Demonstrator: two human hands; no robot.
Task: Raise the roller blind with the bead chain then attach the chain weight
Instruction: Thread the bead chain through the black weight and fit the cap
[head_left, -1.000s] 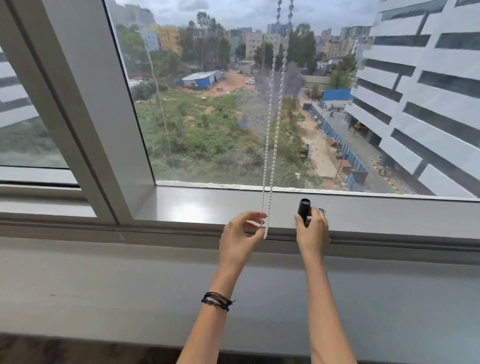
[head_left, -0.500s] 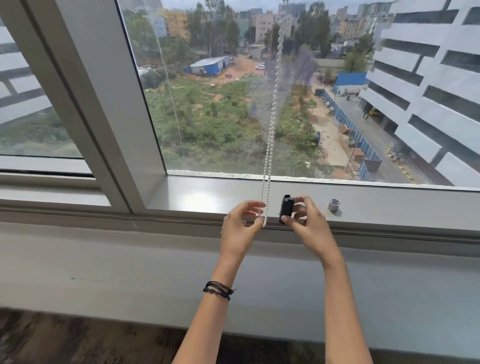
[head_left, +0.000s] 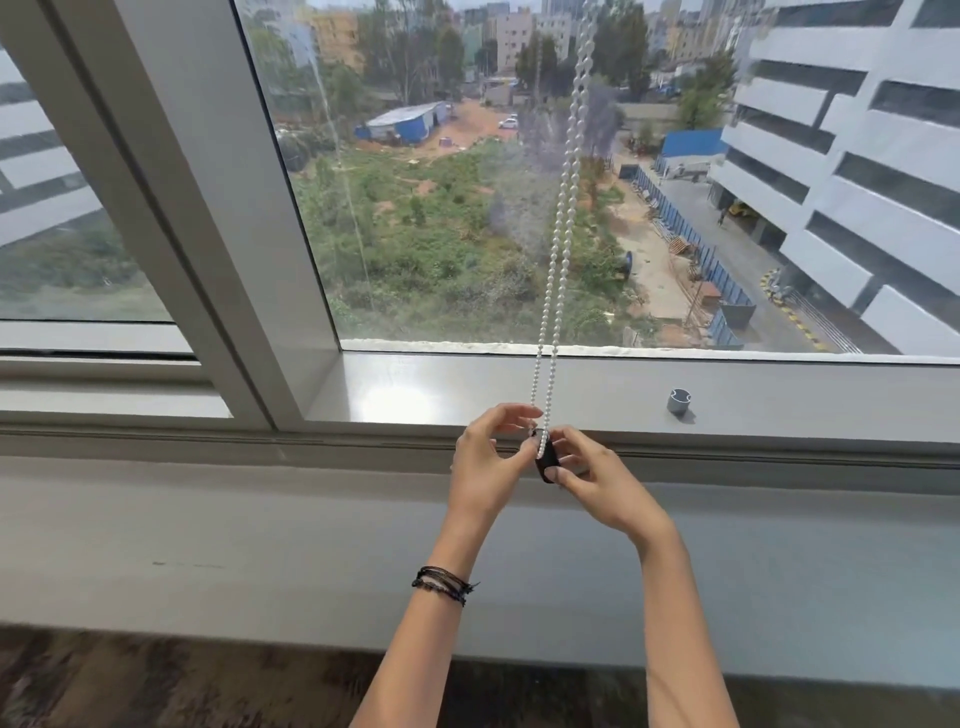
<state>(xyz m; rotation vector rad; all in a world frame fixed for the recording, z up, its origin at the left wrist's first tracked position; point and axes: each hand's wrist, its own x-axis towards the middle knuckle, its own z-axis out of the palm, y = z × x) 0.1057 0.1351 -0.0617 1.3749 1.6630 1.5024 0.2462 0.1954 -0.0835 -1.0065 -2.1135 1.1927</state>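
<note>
Both forearms raised before the window sill (head_left: 426, 389), my right hand (head_left: 597, 483) pinches the black chain weight (head_left: 546, 462) between thumb and fingertips while my left hand (head_left: 485, 467) pinches the bead chain (head_left: 558, 249) just above it.

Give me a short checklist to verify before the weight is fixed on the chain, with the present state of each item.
1. Blind raised clear of the glass: ok, none in view.
2. Chain hangs straight to the hands: ok.
3. Left hand steadies the chain end: ok.
4. Right hand holds the weight: ok.
5. Chain seated in the weight: cannot tell, fingers hide it.
6. Grey cap on the sill, apart from the hands: ok.
</note>
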